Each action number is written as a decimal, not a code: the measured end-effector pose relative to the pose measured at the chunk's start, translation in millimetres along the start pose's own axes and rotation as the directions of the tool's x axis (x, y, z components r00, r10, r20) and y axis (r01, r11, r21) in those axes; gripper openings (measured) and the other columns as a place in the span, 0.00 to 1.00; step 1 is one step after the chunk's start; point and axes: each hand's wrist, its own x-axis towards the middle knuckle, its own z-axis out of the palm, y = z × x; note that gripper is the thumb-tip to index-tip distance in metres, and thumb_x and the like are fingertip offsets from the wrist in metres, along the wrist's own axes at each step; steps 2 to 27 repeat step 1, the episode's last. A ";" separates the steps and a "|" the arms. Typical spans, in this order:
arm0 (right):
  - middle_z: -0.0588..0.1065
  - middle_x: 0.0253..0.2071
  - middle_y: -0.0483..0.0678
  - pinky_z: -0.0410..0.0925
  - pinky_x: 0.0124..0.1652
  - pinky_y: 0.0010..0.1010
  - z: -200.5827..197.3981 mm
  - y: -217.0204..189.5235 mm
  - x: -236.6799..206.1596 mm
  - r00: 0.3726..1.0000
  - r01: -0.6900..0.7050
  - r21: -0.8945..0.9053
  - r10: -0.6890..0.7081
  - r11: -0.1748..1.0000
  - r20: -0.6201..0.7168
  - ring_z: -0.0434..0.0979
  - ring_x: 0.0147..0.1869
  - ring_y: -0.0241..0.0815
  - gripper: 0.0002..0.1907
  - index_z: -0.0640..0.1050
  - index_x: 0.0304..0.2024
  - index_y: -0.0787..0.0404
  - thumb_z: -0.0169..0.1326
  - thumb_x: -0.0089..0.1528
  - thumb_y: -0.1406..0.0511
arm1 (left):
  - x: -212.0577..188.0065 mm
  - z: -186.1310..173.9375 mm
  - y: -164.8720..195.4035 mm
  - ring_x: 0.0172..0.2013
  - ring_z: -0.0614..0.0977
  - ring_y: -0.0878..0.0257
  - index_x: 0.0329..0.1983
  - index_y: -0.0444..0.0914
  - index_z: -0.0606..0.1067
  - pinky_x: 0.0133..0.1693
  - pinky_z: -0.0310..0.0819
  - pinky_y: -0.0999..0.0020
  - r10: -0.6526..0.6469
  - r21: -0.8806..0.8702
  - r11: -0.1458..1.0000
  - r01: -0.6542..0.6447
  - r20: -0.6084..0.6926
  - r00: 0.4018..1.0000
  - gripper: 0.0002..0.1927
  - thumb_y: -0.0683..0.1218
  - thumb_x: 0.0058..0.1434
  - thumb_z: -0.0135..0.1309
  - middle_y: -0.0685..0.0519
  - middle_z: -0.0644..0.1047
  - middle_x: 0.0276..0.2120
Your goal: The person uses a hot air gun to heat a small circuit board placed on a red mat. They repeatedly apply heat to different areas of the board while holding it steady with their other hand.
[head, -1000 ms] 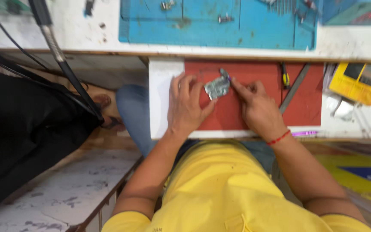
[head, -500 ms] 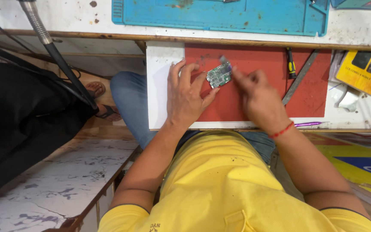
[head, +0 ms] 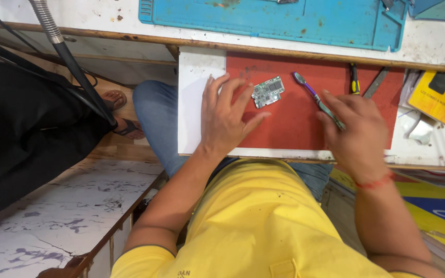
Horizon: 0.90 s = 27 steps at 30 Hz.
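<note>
I see a small circuit board [head: 268,92] lying flat on a red mat [head: 294,121], near the mat's upper middle. It is a compact, irregular rectangle with a notched outline, greenish at its edges and mostly covered by grey-silver metal shields and tiny components; it sits slightly tilted, its long side running up to the right.

My left hand [head: 226,116] rests palm down on the mat with fingers spread and open, gripping nothing. Its index and middle fingertips reach the board's left edge, touching or just beside it; I cannot tell which.

My right hand [head: 357,131] is curled shut around the handle of a small brush [head: 315,98], a slim tool with a purple and teal shaft and a pale grey head. The head points up and left, lying on the mat just right of the board and apart from it. This hand is a little blurred, and a red thread circles its wrist.

The mat lies on a white pull-out shelf [head: 197,103] below the tabletop [head: 439,44], which carries a blue work mat [head: 263,18]. A yellow box [head: 439,98] sits to the right, and a yellow-handled screwdriver [head: 354,82] lies at the red mat's top edge.
</note>
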 end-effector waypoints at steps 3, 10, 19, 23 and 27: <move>0.76 0.51 0.49 0.74 0.50 0.44 5.9 -3.4 26.9 1.000 0.004 0.006 -0.003 1.000 -0.004 0.78 0.52 0.53 0.20 0.76 0.64 0.49 0.57 0.68 0.59 | 3.2 -9.7 7.2 0.60 0.68 0.47 0.51 0.36 0.80 0.65 0.61 0.41 -0.007 -0.081 0.997 0.007 0.002 1.000 0.29 0.59 0.56 0.70 0.49 0.73 0.52; 0.76 0.51 0.49 0.74 0.50 0.44 5.9 -3.4 26.9 1.000 0.004 0.006 -0.003 1.000 -0.004 0.78 0.52 0.53 0.20 0.76 0.64 0.49 0.57 0.68 0.59 | 3.2 -9.7 7.2 0.60 0.68 0.47 0.51 0.36 0.80 0.65 0.61 0.41 -0.007 -0.081 0.997 0.007 0.002 1.000 0.29 0.59 0.56 0.70 0.49 0.73 0.52; 0.76 0.51 0.49 0.74 0.50 0.44 5.9 -3.4 26.9 1.000 0.004 0.006 -0.003 1.000 -0.004 0.78 0.52 0.53 0.20 0.76 0.64 0.49 0.57 0.68 0.59 | 3.2 -9.7 7.2 0.60 0.68 0.47 0.51 0.36 0.80 0.65 0.61 0.41 -0.007 -0.081 0.997 0.007 0.002 1.000 0.29 0.59 0.56 0.70 0.49 0.73 0.52; 0.76 0.51 0.49 0.74 0.50 0.44 5.9 -3.4 26.9 1.000 0.004 0.006 -0.003 1.000 -0.004 0.78 0.52 0.53 0.20 0.76 0.64 0.49 0.57 0.68 0.59 | 3.2 -9.7 7.2 0.60 0.68 0.47 0.51 0.36 0.80 0.65 0.61 0.41 -0.007 -0.081 0.997 0.007 0.002 1.000 0.29 0.59 0.56 0.70 0.49 0.73 0.52; 0.76 0.51 0.49 0.74 0.50 0.44 5.9 -3.4 26.9 1.000 0.004 0.006 -0.003 1.000 -0.004 0.78 0.52 0.53 0.20 0.76 0.64 0.49 0.57 0.68 0.59 | 3.2 -9.7 7.2 0.60 0.68 0.47 0.51 0.36 0.80 0.65 0.61 0.41 -0.007 -0.081 0.997 0.007 0.002 1.000 0.29 0.59 0.56 0.70 0.49 0.73 0.52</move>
